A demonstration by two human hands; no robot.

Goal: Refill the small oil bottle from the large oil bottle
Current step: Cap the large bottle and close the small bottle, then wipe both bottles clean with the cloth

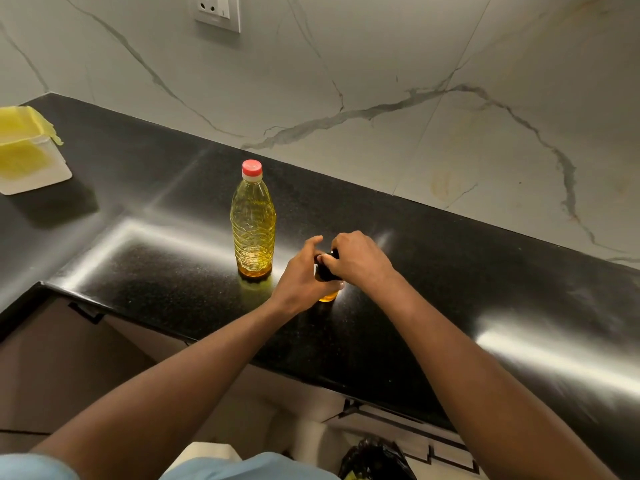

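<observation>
Lying nearest, low in view: a black bag on the floor, beside brown cabinet fronts under the counter edge. Both bare forearms reach forward over that edge.

Surface: black polished stone tabletop, speckled, with bright streaks of reflected light. It turns a corner at the left.

Hands meet just past the front edge, mid-frame. Left hand wraps the small oil bottle from the left, thumb raised. Right hand comes over from the right, fingers curled on the bottle's black top. Both are grasping it. The bottle is mostly hidden; only the dark top and an amber base show. Long axis vertical, top pointing up, base seemingly on the tabletop.

Large oil bottle stands just left of and behind the hands, apart from them. Upright, long axis vertical, red cap on and pointing up. Clear ribbed plastic, yellow oil up near the neck.

Far left: a white container with a yellow liner.

Behind: a grey-veined marble wall, with a white socket plate at the top.
</observation>
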